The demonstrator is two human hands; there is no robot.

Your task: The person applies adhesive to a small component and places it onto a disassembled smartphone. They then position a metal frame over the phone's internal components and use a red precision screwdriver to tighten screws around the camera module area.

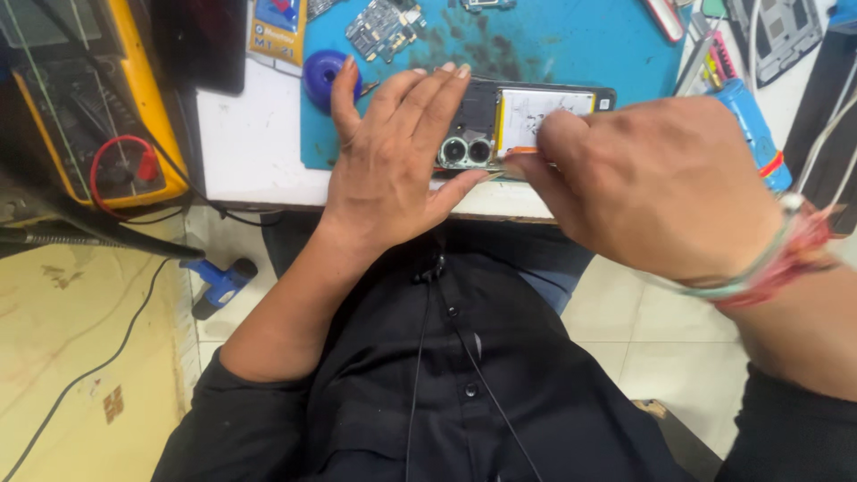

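While the left hand [393, 161] lies flat on the opened phone [518, 120], right hand [652, 183] fingers pinch a thin tool [507, 171].

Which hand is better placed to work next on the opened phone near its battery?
Probably the right hand: its fingertips pinch a thin tool at the opened phone, beside the battery. The left hand lies flat, steadying the camera end.

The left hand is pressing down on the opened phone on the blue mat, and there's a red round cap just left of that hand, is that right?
Not quite: the round cap beside the left hand is blue, not red, as the head view shows. The rest holds: that hand presses on the opened phone, which lies on the blue mat.
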